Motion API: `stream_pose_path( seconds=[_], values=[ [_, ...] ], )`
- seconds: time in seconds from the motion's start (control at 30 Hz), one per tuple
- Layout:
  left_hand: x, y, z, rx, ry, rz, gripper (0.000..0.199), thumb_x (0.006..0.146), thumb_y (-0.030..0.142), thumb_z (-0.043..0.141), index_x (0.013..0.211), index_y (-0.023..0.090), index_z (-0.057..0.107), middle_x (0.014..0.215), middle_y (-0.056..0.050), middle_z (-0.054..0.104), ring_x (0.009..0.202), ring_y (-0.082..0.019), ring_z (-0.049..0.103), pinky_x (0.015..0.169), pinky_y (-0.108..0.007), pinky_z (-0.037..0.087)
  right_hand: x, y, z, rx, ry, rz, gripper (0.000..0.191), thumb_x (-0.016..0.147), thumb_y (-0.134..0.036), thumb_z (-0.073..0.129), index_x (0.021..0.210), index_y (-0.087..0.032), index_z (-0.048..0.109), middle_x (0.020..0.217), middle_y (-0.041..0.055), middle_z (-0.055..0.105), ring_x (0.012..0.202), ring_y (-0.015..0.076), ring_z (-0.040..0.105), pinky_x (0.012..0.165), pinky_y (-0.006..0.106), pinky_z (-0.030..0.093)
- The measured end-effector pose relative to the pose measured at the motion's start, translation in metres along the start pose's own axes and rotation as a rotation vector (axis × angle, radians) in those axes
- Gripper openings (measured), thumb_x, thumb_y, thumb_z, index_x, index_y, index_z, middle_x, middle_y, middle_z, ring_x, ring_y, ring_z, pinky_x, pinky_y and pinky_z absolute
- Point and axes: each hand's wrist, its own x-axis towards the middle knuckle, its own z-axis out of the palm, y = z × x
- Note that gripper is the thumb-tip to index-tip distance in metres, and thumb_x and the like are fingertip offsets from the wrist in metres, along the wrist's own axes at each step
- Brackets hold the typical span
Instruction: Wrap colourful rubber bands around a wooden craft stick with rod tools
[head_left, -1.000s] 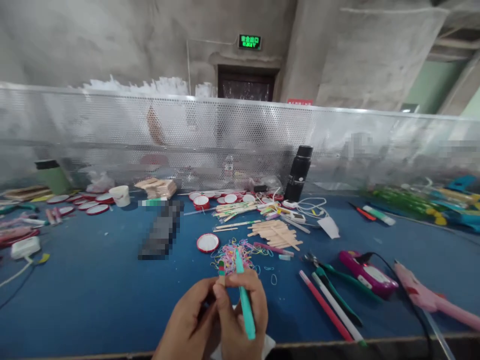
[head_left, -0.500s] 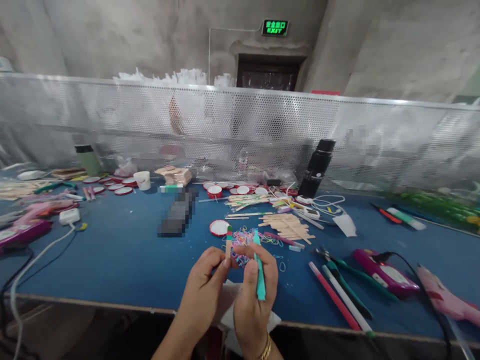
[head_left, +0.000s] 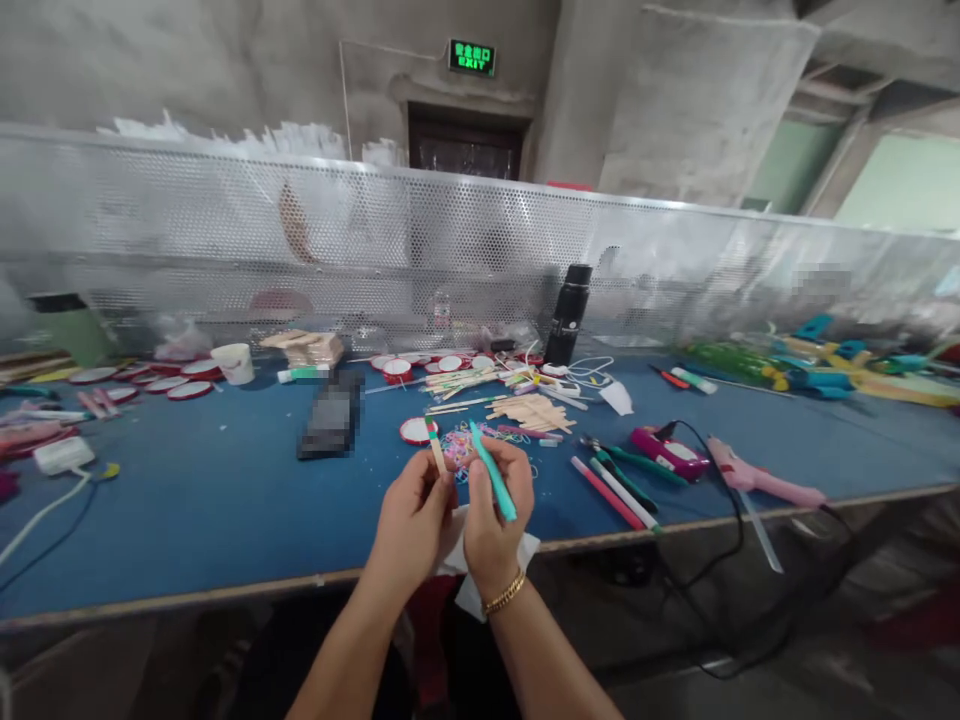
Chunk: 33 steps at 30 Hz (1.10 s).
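My left hand (head_left: 409, 515) pinches a wooden craft stick (head_left: 436, 452), held upright, its top end coloured in green and red bands. In my right hand (head_left: 491, 535) is a turquoise marker (head_left: 495, 476), gripped like a pen, its narrow end pointing up and away from me. Its tip stands apart from the stick. Both hands are close together above the front edge of the blue table. Just beyond them lies a heap of small coloured rubber bands (head_left: 459, 445), partly covered by my fingers. A round white disc with a red rim (head_left: 418, 430) sits beside the heap.
Bare craft sticks (head_left: 534, 412) lie behind the bands. To the right are markers (head_left: 609, 493), green-handled pliers (head_left: 626, 475), a purple device (head_left: 669, 453) and a pink glue gun (head_left: 761, 478). A black bottle (head_left: 568, 318) stands by the perforated metal screen (head_left: 480, 240).
The view has swung to the right, showing more of the table's right end. My right hand has turned the turquoise marker from near upright to a slant; the stick tilts slightly left.
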Motion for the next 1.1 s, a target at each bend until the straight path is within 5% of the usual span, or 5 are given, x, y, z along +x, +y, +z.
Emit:
stream_pose_path(
  seconds=[0.27, 0.57, 1.1],
  values=[
    [0.000, 0.005, 0.006, 0.054, -0.017, -0.009, 0.028, 0.092, 0.044, 0.062, 0.081, 0.018, 0.062, 0.068, 0.002, 0.063, 0.058, -0.014, 0.054, 0.057, -0.024, 0.042, 0.001, -0.007, -0.002, -0.094, 0.052, -0.083, 0.014, 0.096, -0.034, 0.061, 0.092, -0.021, 0.064, 0.084, 0.0006, 0.066, 0.076, 0.0165, 0.063, 0.072, 0.031, 0.051],
    [-0.004, -0.002, 0.004, 0.020, -0.029, 0.046, 0.019, 0.095, 0.036, 0.063, 0.090, 0.018, 0.068, 0.091, -0.003, 0.075, 0.084, -0.019, 0.064, 0.077, -0.026, 0.050, 0.001, -0.014, -0.001, -0.040, -0.018, -0.297, 0.014, 0.099, -0.021, 0.058, 0.085, -0.024, 0.056, 0.078, -0.0044, 0.063, 0.072, 0.0144, 0.062, 0.081, 0.034, 0.050],
    [-0.011, 0.000, 0.006, 0.127, 0.001, 0.009, 0.023, 0.096, 0.041, 0.063, 0.089, 0.020, 0.065, 0.087, -0.002, 0.072, 0.080, -0.019, 0.059, 0.073, -0.026, 0.046, 0.002, -0.015, -0.003, -0.079, -0.027, -0.268, 0.015, 0.100, -0.025, 0.057, 0.085, -0.024, 0.057, 0.079, -0.0021, 0.065, 0.073, 0.0161, 0.063, 0.078, 0.035, 0.051]
  ],
)
